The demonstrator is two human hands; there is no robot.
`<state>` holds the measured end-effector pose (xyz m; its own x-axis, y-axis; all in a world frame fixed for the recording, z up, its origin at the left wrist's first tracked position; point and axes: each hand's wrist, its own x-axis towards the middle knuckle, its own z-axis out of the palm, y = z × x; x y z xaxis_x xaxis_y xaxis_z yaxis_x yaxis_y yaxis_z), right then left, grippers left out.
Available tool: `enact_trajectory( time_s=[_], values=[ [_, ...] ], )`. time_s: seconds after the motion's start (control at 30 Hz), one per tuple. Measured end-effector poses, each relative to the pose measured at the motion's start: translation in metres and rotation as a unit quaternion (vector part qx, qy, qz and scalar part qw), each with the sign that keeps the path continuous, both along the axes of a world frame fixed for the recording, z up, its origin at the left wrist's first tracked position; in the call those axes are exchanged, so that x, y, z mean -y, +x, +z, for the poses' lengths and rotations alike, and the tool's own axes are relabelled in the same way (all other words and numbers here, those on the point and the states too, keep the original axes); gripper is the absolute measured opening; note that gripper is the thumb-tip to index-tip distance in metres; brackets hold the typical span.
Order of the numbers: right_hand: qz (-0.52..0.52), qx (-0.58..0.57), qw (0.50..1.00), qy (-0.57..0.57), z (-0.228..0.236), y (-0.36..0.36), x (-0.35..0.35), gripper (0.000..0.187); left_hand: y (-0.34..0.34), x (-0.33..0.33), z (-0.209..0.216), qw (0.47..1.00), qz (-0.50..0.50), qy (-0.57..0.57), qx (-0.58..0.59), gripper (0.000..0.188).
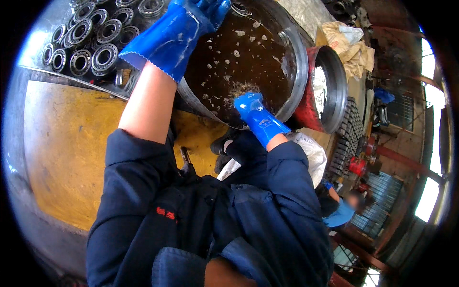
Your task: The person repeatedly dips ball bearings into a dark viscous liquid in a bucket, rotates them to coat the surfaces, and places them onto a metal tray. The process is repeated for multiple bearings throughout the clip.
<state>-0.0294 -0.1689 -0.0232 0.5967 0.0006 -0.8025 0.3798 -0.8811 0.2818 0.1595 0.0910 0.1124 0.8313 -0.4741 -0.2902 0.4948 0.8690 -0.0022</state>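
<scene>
A large round metal tub (300, 62) holds dark brown liquid with pale foam patches. My left hand (201, 15), in a long blue rubber glove, reaches over the tub's far left side. Its fingers look apart, partly cut off by the top edge, with no thing visible in them. Close to its fingertips, a bearing (240, 8) shows at the far side of the tub. My right hand (249, 106), also blue-gloved, is low over the liquid at the near rim. Its fingers are closed beside a brown, bristly-looking patch (245, 89); what they hold is hidden.
Several steel bearings (104, 58) are heaped on the metal table at the far left. A yellow panel (71, 153) lies nearer. Right of the tub stand a red drum (306, 107) and stacked dark metal parts (345, 136). A co-worker in blue (340, 213) is farther right.
</scene>
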Motion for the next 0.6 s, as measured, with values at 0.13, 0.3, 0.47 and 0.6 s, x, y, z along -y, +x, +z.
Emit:
enact_trajectory(
  time_s=[0.13, 0.3, 0.47, 0.6],
  values=[
    [-0.232, 0.115, 0.964, 0.065, 0.016, -0.009, -0.003, 0.031, 0.004, -0.009, 0.001, 0.997, 0.011, 0.045, -0.053, 0.035],
    [-0.530, 0.191, 0.747, 0.355, -0.024, -0.042, 0.047, 0.045, 0.006, 0.004, 0.001, 1.000, -0.004, 0.008, -0.012, 0.037],
    [-0.057, 0.086, 0.993, 0.055, 0.006, -0.011, 0.003, 0.030, 0.005, 0.001, -0.010, 0.999, -0.004, -0.033, 0.019, 0.039],
    [-0.043, 0.072, 0.994, 0.073, -0.010, -0.010, 0.019, 0.032, 0.004, -0.004, -0.002, 1.000, 0.003, 0.027, -0.006, 0.036]
  ],
)
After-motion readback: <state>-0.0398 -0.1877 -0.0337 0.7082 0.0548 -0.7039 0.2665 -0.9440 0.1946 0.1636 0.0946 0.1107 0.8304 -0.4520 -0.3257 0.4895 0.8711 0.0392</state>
